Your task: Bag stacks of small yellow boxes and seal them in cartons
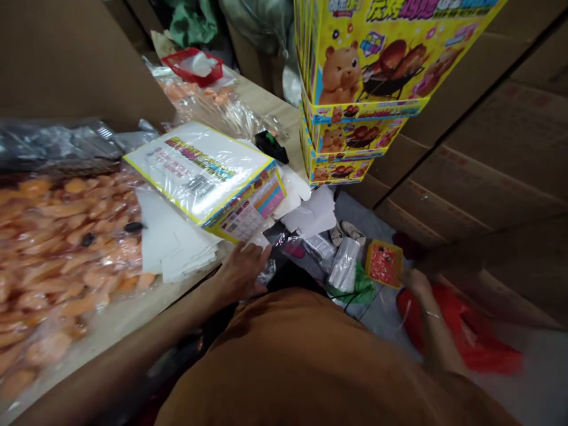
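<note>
My left hand (245, 267) is at the table edge, just below the near corner of a yellow and white box (199, 171) in clear wrap. Its fingers are curled and closed by a small piece of white paper; what they grip is too small to make out. White sheets (181, 248) lie beside the box. Low on the right, my right hand (415, 281) is blurred next to a yellow tray (384, 264) with red contents on the floor. Its fingers cannot be read. A red bag (465, 331) lies beneath that arm.
Bagged orange pieces (66, 236) cover the table's left side. A black tape dispenser (271, 147) and a red basket (193, 65) stand farther back. Yellow boxes (355, 77) are stacked at the table's end. Cartons (501, 154) line the right. Plastic rolls (345, 264) lie on the floor.
</note>
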`<state>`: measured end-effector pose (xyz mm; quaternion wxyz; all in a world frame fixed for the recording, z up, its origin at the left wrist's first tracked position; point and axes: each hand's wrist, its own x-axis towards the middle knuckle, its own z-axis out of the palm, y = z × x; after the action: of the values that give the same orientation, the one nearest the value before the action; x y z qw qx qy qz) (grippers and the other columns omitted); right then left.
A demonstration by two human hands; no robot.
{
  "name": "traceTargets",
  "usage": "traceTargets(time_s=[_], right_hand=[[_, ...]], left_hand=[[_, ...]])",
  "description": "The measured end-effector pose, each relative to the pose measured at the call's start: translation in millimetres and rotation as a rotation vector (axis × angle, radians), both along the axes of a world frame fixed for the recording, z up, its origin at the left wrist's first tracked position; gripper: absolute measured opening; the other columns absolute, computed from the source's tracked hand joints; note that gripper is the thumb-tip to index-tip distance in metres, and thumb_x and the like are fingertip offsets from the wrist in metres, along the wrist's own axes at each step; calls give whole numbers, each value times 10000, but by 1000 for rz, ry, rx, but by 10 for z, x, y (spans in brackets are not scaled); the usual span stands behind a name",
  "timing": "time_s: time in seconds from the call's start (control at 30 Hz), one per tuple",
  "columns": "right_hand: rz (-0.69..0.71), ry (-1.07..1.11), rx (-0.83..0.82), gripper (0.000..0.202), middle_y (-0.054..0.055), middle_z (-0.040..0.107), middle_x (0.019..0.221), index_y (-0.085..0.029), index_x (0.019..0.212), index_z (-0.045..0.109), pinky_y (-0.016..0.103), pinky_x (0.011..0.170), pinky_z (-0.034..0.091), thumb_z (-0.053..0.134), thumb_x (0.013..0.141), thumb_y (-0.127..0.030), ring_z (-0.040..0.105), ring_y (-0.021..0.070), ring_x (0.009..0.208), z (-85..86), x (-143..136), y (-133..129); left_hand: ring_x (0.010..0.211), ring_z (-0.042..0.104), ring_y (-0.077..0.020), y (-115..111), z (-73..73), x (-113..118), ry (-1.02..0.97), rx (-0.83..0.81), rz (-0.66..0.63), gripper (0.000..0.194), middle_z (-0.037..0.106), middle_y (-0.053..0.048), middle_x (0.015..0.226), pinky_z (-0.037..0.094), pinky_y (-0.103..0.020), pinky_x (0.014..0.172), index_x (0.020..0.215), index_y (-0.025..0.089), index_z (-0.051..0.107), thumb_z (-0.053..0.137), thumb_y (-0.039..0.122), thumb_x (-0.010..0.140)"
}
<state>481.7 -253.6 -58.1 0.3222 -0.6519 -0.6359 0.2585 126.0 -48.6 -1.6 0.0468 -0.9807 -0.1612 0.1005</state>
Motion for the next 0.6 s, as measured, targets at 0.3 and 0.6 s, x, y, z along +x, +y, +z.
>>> traceTargets(time_s=[0.3,0.6], right_hand=[[244,-629,642,475,92,537,1463,-278,1413,505,548,1175,278,549,945,-211,418,302,1410,781,-1401,2177],[373,-766,716,316,164,633,1172,-108,1179,577,405,871,419,680,906,-230,548,298,1066,844,-2184,3086]], left_hand=[[798,620,-222,-330,-296,-93,-296,270,-97,233,683,-79,852,436,-389,809,1003,155,673,467,61,951],[686,498,-180,-175,-143,-519,-585,239,-121,228,579,-21,703,387,-349,778,779,170,568,496,139,993]])
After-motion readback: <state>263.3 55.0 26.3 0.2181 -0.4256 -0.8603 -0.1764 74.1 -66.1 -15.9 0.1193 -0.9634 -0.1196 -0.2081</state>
